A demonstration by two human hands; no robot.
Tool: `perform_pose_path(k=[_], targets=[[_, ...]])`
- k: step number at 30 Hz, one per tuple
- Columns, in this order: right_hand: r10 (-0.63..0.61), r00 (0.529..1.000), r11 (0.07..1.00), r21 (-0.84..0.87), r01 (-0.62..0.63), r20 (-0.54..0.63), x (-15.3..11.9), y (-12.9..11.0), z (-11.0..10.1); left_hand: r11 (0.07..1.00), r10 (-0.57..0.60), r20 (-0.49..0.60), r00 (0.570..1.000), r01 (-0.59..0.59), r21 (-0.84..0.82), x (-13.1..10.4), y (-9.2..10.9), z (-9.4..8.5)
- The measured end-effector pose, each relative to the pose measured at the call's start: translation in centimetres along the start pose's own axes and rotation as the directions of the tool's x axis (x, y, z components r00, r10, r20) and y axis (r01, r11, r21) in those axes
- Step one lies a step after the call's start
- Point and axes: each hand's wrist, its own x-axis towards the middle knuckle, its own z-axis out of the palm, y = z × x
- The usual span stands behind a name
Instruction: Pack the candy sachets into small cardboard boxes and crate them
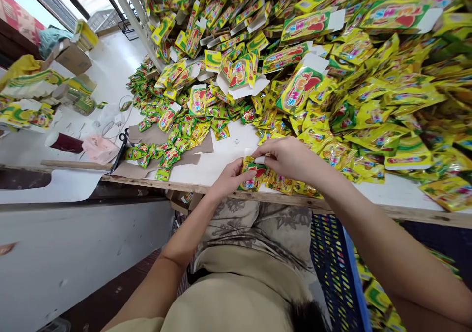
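The left hand [230, 177] and the right hand [285, 157] meet at the near edge of the white surface [221, 162]. Both hold one small yellow and green packet [251, 173]. The left grip pinches the packet from below and from the side. The right grip is pressed together on the top of it, with the fingers curled over. The packet sits between the two hands, right at the wooden edge of the surface.

Just beside the right hand lies a small bunch of packets [283, 184] of the same kind. Farther back there is a big heap of packets [387, 91] that fills most of the right side. A heap of small boxes [236, 22], many with their flaps open, is mixed in with it and climbs up at the back. One open box [241, 74] lies in the middle with its flaps spread.

To the left are flat bits of cardboard [155, 137], black scissors [120, 150], a pink cloth [99, 147] and a dark cup [64, 142] lying on its side. Below the surface on the right is a blue crate [334, 268] with more packets in it.

It looks like the work has a long way to go. Only one packet is in hand, and the heaps are very large. I cannot tell how many boxes are already filled.
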Motion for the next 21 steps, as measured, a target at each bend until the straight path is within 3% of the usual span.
perform_pose_path(k=[6, 12, 21], targets=[[-0.055, 0.995, 0.998, 0.019, 0.054, 0.088, 0.4, 0.3, -0.5, 1.0, -0.004, -0.003, 1.0, 0.004, 0.001, 0.0, 0.1, 0.0], [0.011, 0.991, 1.0, 0.009, -0.012, 0.136, 0.9, 0.1, -0.3, 1.0, -0.022, 0.007, 1.0, 0.022, -0.004, 0.0, 0.2, -0.1], [-0.047, 0.97, 0.993, -0.094, 0.072, 0.239, 1.8, -0.1, -0.5, 1.0, -0.019, 0.023, 1.0, 0.019, 0.013, 0.3, 0.0, -0.2]])
